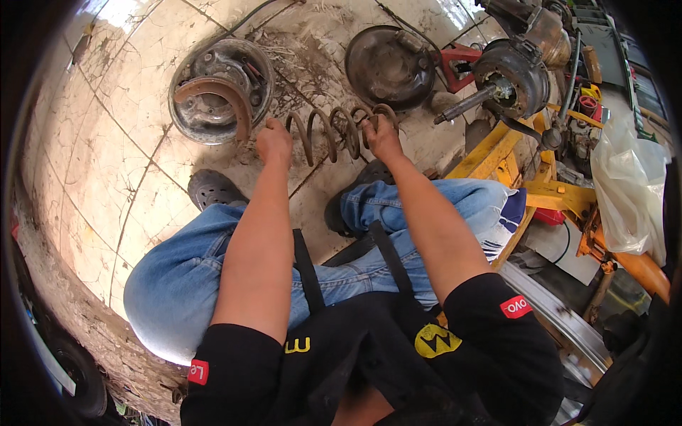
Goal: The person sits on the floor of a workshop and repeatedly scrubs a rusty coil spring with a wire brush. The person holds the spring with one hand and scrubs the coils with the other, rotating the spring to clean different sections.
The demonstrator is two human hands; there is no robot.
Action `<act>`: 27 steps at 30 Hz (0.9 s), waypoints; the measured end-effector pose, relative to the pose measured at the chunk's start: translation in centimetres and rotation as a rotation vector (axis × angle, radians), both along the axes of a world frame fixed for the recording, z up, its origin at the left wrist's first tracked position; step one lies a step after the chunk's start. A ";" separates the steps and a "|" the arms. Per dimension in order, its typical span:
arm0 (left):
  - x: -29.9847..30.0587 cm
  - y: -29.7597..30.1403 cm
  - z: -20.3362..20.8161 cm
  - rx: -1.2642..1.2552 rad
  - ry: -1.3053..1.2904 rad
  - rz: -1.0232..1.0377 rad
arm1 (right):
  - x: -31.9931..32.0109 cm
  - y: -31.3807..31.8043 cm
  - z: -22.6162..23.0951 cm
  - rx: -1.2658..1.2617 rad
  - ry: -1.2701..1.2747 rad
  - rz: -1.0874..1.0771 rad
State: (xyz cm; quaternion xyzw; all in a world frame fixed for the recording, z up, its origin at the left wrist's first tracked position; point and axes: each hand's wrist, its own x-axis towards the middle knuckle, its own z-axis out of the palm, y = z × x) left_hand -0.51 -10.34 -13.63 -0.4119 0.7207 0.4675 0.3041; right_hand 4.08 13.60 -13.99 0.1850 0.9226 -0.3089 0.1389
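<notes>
A rusty coil spring (331, 135) lies crosswise between my hands, over the floor beyond my feet. My right hand (384, 139) is closed around the coils at its right end. At the left end, my left hand (275, 142) is closed where the last coil meets it; the fingertips are partly hidden. Just left of that hand, a curved brown brake shoe (226, 94) rests on a round metal backing plate (183, 117). A second, darker round plate (380, 67) lies beyond my right hand.
On the right stands an axle end with a brake drum (506, 74), its shaft pointing toward me. A red stand (458, 62), yellow metal frame (490, 153) and clear plastic bag (625, 184) are also on that side. Grimy tiles (99, 142) cover the floor at left.
</notes>
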 end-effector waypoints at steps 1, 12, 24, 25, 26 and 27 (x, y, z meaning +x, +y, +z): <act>0.3 0.1 -0.1 0.005 0.011 0.006 | -0.1 0.3 0.3 -0.004 0.020 0.024; 2.4 -0.6 -1.9 0.143 0.166 0.376 | -3.5 -6.4 12.6 0.233 0.330 0.482; -0.1 -3.2 9.7 0.758 0.546 0.067 | 0.8 -11.1 9.7 0.597 0.621 0.938; -0.2 -3.1 10.0 0.670 0.570 -0.019 | 0.8 -10.6 9.9 0.570 0.667 0.961; -0.1 -2.9 10.3 0.583 0.592 -0.097 | 1.0 -10.1 10.8 0.544 0.712 0.992; -0.1 -2.8 10.4 0.495 0.612 -0.176 | 1.1 -9.5 11.4 0.518 0.755 1.021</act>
